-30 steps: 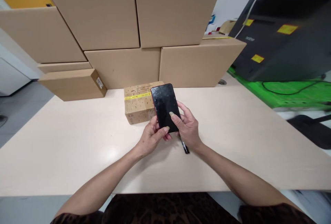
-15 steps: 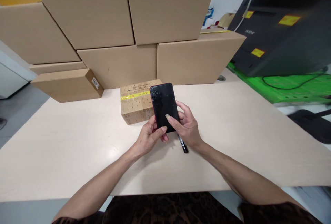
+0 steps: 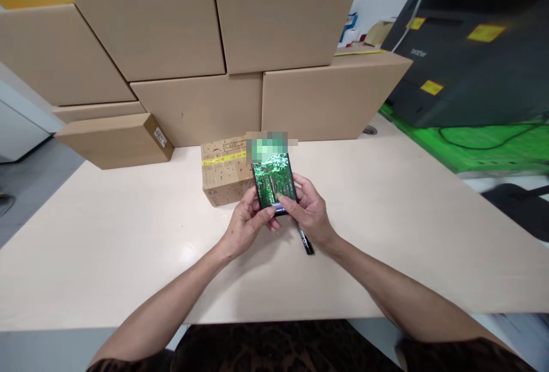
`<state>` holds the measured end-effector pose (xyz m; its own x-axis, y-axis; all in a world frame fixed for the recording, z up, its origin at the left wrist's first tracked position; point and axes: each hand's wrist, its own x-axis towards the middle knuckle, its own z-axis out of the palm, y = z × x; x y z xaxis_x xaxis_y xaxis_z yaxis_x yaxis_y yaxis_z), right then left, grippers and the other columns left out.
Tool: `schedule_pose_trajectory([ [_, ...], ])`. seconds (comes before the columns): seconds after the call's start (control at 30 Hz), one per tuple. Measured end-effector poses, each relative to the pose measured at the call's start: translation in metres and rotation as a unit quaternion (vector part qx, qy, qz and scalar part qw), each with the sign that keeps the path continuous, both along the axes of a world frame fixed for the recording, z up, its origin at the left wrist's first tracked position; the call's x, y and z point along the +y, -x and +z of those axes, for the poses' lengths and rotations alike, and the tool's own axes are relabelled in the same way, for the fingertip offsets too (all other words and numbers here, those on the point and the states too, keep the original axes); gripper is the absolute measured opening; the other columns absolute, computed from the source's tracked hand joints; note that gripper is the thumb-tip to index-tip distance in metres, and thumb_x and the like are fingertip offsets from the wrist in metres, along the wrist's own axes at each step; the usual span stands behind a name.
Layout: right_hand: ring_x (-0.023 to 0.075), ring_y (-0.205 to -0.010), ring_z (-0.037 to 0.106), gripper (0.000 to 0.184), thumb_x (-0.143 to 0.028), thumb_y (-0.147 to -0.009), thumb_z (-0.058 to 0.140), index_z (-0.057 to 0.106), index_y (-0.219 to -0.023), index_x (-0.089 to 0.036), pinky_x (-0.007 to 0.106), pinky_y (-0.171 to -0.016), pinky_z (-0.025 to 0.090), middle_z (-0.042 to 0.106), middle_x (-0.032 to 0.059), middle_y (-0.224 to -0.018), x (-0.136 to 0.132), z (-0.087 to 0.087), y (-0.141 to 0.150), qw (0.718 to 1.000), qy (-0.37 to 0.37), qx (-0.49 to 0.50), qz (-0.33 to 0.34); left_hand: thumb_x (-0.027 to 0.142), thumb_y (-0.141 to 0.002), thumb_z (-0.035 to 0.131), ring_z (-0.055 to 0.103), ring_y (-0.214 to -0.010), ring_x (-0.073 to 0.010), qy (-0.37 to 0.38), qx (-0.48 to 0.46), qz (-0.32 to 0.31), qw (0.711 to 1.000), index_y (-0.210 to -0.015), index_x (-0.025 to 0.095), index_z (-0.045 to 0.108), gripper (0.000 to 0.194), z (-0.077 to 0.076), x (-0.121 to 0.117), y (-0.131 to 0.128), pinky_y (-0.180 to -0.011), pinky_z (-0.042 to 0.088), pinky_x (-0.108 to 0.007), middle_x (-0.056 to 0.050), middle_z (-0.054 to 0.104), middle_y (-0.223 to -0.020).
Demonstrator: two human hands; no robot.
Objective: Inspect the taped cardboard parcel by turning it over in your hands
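Both hands hold a smartphone (image 3: 274, 183) above the table, its lit screen showing a green forest picture; the top of it is blurred out by large pixels. My left hand (image 3: 249, 220) grips the lower left edge, thumb at the bottom of the screen. Along the right edge my right hand (image 3: 311, 212) is wrapped, its thumb lying over the lower screen. Below the right hand, a black marker pen (image 3: 306, 241) lies on the table, partly covered by that hand. Just behind the phone sits a small taped carton (image 3: 225, 180) with yellow tape.
Large cardboard boxes (image 3: 295, 14) are stacked along the back of the pale table (image 3: 107, 263). A flat brown box (image 3: 111, 140) stands at the left. At the right, a dark machine (image 3: 467, 68) with yellow labels rests on a green surface (image 3: 472, 146).
The phone's screen has gone from black to lit, with a forest picture on it. Both hands keep their hold, and the view has shifted slightly.
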<state>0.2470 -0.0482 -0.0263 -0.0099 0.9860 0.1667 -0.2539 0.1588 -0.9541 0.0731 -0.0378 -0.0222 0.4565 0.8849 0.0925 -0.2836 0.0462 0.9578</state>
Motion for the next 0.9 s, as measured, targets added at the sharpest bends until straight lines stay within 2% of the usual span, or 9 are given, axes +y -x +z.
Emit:
schedule_pose_trajectory([
  [0.07, 0.0107, -0.057, 0.057, 0.047, -0.052, -0.082, 0.090, 0.066, -0.109, -0.023, 0.024, -0.046, 0.046, 0.074, -0.0020, -0.082, 0.001, 0.002, 0.000, 1.000, 0.021, 0.015, 0.011, 0.047, -0.091, 0.086, 0.072, -0.065, -0.0131, 0.000, 0.003, -0.002, 1.000, -0.128, 0.021, 0.061, 0.052, 0.001, 0.000, 0.000, -0.063, 0.060, -0.026, -0.003, 0.075, -0.091],
  [0.17, 0.0096, -0.054, 0.055, 0.048, -0.053, -0.073, 0.095, 0.067, -0.095, -0.021, 0.021, -0.041, 0.042, 0.070, -0.0037, -0.073, 0.007, 0.006, -0.004, 0.997, 0.051, 0.065, 0.003, 0.051, -0.092, 0.084, 0.075, -0.068, -0.0154, -0.004, 0.015, -0.003, 1.000, -0.138, 0.023, 0.061, 0.059, 0.005, -0.002, 0.003, -0.067, 0.062, -0.029, -0.003, 0.077, -0.092],
  [0.27, 0.0079, -0.049, 0.053, 0.055, -0.054, -0.061, 0.101, 0.066, -0.088, -0.023, 0.020, -0.039, 0.041, 0.068, -0.0054, -0.070, 0.022, 0.010, -0.016, 0.991, 0.054, 0.097, -0.070, 0.054, -0.093, 0.082, 0.078, -0.075, -0.0178, -0.014, 0.017, 0.024, 0.999, -0.153, 0.025, 0.052, 0.072, 0.008, -0.003, 0.009, -0.073, 0.064, -0.032, -0.004, 0.080, -0.094],
  [0.37, 0.0065, -0.047, 0.052, 0.062, -0.056, -0.048, 0.104, 0.064, -0.081, -0.023, 0.020, -0.039, 0.044, 0.068, -0.0060, -0.068, 0.044, 0.008, -0.037, 0.979, 0.057, 0.087, -0.178, 0.051, -0.092, 0.083, 0.078, -0.074, -0.0169, -0.031, 0.004, 0.074, 0.997, -0.149, 0.024, 0.054, 0.070, 0.015, -0.002, 0.018, -0.073, 0.064, -0.032, -0.004, 0.082, -0.096],
  [0.43, 0.0056, -0.045, 0.051, 0.062, -0.052, -0.043, 0.104, 0.060, -0.074, -0.022, 0.019, -0.038, 0.042, 0.066, -0.0060, -0.064, 0.059, 0.003, -0.052, 0.971, 0.082, 0.066, -0.215, 0.049, -0.091, 0.086, 0.077, -0.070, -0.0160, -0.042, -0.004, 0.111, 0.993, -0.145, 0.023, 0.056, 0.067, 0.021, 0.000, 0.024, -0.070, 0.064, -0.031, -0.003, 0.082, -0.092],
  [0.53, 0.0059, -0.041, 0.050, 0.055, -0.041, -0.046, 0.104, 0.057, -0.068, -0.022, 0.018, -0.033, 0.038, 0.066, -0.0048, -0.061, 0.075, -0.010, -0.068, 0.965, 0.116, 0.043, -0.230, 0.048, -0.087, 0.088, 0.075, -0.066, -0.0158, -0.059, -0.005, 0.165, 0.985, -0.140, 0.023, 0.058, 0.065, 0.034, 0.003, 0.032, -0.065, 0.063, -0.030, -0.002, 0.082, -0.088],
  [0.7, 0.0055, -0.034, 0.044, 0.050, -0.029, -0.061, 0.100, 0.051, -0.065, -0.022, 0.017, -0.028, 0.030, 0.062, -0.0051, -0.051, 0.084, -0.024, -0.079, 0.959, 0.180, -0.006, -0.219, 0.047, -0.081, 0.092, 0.074, -0.064, -0.0161, -0.069, -0.006, 0.234, 0.970, -0.136, 0.023, 0.060, 0.067, 0.050, 0.009, 0.044, -0.062, 0.062, -0.030, 0.000, 0.081, -0.085],
  [0.9, 0.0052, -0.033, 0.044, 0.038, -0.023, -0.072, 0.093, 0.055, -0.065, -0.020, 0.016, -0.031, 0.032, 0.057, -0.0043, -0.045, 0.084, -0.022, -0.089, 0.955, 0.212, -0.076, -0.194, 0.041, -0.081, 0.093, 0.074, -0.063, -0.0137, -0.104, -0.035, 0.287, 0.952, -0.128, 0.022, 0.065, 0.058, 0.050, 0.021, 0.061, -0.063, 0.062, -0.026, 0.000, 0.081, -0.084],
])
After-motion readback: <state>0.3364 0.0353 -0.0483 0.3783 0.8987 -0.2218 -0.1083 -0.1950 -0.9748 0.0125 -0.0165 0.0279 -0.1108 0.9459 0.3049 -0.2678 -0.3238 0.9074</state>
